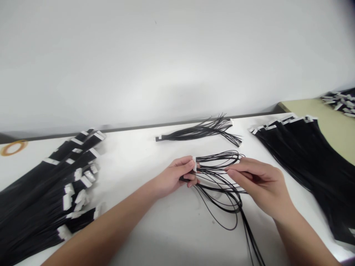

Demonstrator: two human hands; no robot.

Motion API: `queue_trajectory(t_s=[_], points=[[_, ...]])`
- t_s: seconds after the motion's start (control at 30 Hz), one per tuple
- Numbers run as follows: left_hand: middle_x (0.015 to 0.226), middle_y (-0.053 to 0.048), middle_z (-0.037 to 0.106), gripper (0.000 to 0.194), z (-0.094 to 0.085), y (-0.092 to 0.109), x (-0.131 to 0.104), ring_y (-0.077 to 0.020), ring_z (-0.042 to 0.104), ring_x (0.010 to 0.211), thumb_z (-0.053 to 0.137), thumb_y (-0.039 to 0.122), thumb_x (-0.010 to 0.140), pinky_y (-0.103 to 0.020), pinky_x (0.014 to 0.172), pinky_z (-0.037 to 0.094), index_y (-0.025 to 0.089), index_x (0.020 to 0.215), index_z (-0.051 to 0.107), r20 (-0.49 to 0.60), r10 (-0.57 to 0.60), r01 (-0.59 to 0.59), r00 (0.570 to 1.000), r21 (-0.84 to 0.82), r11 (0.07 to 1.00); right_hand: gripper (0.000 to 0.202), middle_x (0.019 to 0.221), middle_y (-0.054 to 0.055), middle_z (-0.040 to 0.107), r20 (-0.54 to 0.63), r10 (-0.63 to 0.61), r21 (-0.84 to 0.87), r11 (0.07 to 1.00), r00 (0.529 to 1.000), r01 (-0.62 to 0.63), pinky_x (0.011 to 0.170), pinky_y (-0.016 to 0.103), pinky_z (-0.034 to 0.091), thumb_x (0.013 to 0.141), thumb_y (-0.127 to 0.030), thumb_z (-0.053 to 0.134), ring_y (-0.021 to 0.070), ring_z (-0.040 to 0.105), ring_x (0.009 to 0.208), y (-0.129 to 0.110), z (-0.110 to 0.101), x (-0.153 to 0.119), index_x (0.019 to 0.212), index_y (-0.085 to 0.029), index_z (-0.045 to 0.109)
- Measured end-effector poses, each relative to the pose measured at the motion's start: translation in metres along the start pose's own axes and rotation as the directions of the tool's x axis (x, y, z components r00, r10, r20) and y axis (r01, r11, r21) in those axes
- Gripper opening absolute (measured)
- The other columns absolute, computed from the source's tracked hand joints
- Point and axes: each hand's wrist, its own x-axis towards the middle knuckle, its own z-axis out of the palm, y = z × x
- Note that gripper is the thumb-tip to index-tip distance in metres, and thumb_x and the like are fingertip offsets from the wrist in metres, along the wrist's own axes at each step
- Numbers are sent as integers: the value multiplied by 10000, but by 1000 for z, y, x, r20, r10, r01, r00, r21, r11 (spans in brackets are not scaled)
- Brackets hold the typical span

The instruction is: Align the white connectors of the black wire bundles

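My left hand [184, 171] is closed on a white connector [195, 163], gripping it between thumb and fingers. Thin black wires [233, 201] run out of the connector to the right, loop round and hang down toward the front of the table. Just right of the connector, my right hand [257, 181] pinches one black wire between thumb and forefinger; its other fingers are curled in. Behind both hands lies a separate black wire bundle [191, 132], with a connector at its left end and its wires fanned out at the right.
On the left lie stacked black wire harnesses [36, 199] with white connectors. More black harnesses [310, 159] lie on the right. A yellow-orange ring [13, 147] is at the far left edge. A white wall [166, 66] stands behind the table, and a pale yellow surface [313, 107] adjoins it at right.
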Motion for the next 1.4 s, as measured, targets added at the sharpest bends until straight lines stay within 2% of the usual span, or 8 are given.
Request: queue_trajectory(t_s=[0.33, 0.53, 0.7, 1.1, 1.4], points=[[554, 72, 285, 211, 1, 0, 1, -86, 398, 512, 466, 339, 897, -365, 782, 384, 171, 783, 522, 4, 0, 0, 1000, 24, 1000, 78, 558, -39, 379, -26, 20, -55, 998, 999, -22, 469, 250, 277, 813, -187, 634, 94, 355, 508, 0, 2, 1, 785, -238, 686], [555, 70, 291, 226, 2, 2, 0, -83, 399, 511, 477, 329, 892, -355, 773, 380, 173, 730, 495, 1, -2, 2, 1000, 28, 1000, 68, 556, -40, 363, -46, -38, -167, 986, 998, 29, 462, 248, 276, 811, -178, 628, 92, 349, 500, 0, 2, 2, 812, -211, 687], [547, 69, 295, 213, 2, 3, 0, -94, 415, 518, 482, 342, 888, -347, 748, 377, 175, 760, 512, -5, -9, 9, 1000, 43, 999, 69, 552, -40, 355, -93, -109, -229, 970, 990, 86, 450, 249, 270, 804, -169, 621, 89, 344, 487, 0, 5, 2, 808, -193, 686], [573, 63, 309, 230, 2, 3, 0, -85, 398, 516, 503, 348, 877, -309, 671, 360, 172, 730, 489, -16, -12, 12, 1000, 15, 1000, 68, 546, -41, 370, -43, -134, -230, 966, 990, 121, 445, 244, 257, 790, -136, 619, 78, 333, 479, -3, 6, 2, 746, -172, 658], [568, 56, 280, 224, 4, 3, -1, -97, 401, 544, 503, 346, 879, -281, 619, 334, 162, 752, 524, -3, -7, 7, 1000, 83, 997, 80, 558, -31, 412, -71, -173, -233, 960, 982, 153, 426, 241, 295, 812, -137, 605, 87, 367, 480, -1, 7, 2, 823, -189, 664]])
